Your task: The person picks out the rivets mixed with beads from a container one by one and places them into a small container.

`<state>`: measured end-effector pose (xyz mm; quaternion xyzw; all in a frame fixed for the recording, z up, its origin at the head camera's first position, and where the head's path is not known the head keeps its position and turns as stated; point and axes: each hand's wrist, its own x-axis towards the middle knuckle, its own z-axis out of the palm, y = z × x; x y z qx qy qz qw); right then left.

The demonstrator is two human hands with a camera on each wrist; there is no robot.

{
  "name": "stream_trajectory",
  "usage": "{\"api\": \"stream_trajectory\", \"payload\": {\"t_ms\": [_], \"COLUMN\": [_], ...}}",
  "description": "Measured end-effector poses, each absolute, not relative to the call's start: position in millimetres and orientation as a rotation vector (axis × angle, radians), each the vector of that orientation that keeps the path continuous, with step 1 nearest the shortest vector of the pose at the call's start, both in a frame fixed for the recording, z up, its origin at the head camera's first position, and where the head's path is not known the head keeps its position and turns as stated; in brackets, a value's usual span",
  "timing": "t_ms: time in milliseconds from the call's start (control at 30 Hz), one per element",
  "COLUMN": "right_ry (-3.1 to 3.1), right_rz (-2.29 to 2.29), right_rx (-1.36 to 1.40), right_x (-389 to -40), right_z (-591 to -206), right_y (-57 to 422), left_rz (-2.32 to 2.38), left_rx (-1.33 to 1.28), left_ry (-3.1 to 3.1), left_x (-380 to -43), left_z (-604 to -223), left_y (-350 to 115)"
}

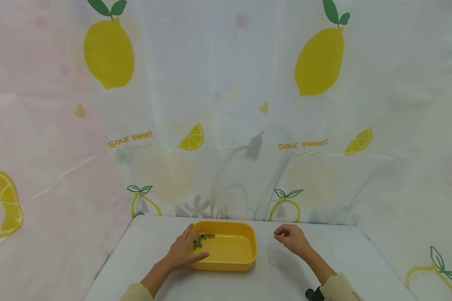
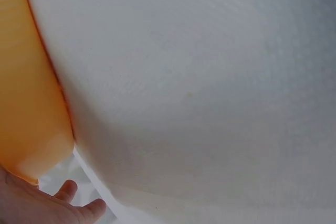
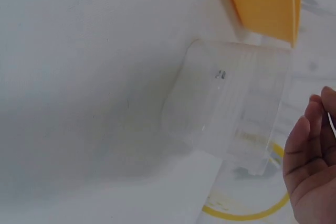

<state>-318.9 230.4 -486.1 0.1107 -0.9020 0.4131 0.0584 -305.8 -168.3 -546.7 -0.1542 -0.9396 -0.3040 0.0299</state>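
A yellow rectangular tray (image 1: pixel 226 266) sits on the white table, with several small glass marbles (image 1: pixel 202 237) gathered along its left and back-left inside. My left hand (image 1: pixel 182 251) rests at the tray's left rim, thumb and fingers spread. In the left wrist view, fingers (image 2: pixel 94 209) reach past the tray's corner. My right hand (image 1: pixel 291 239) hovers over a clear plastic container (image 3: pixel 226 98) to the right of the tray. Its thumb and fingertips are bent close together; whether something small is between them is hidden. A small dark mark shows on the container.
The white table (image 1: pixel 154 234) ends at a back edge against a lemon-printed cloth (image 1: pixel 222 104), which also hangs at both sides. A dark band (image 1: pixel 314 294) is on the right wrist, by the sleeve.
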Motion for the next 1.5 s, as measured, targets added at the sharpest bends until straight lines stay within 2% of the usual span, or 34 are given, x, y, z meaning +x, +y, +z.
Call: {"api": "stream_trajectory", "payload": {"t_ms": [467,700,1500], "right_ry": [-2.735,-2.753,-2.769], "right_rz": [1.225,1.222,1.257], "right_rx": [0.351,0.263,0.250], "right_x": [-314.5,-312.6,-312.1], "right_z": [-484.0,-482.1,-484.8], "right_y": [251.5,260.1,259.0], "left_rz": [-0.916,-0.923,-0.945], "left_rx": [-0.483,-0.465,-0.449], "left_ry": [-2.935,-2.954,-2.947], "left_x": [-304.9,-306.4,-307.2], "left_z": [-540.5,-543.2,-543.9], "left_y": [-167.8,-166.7,-168.1]}}
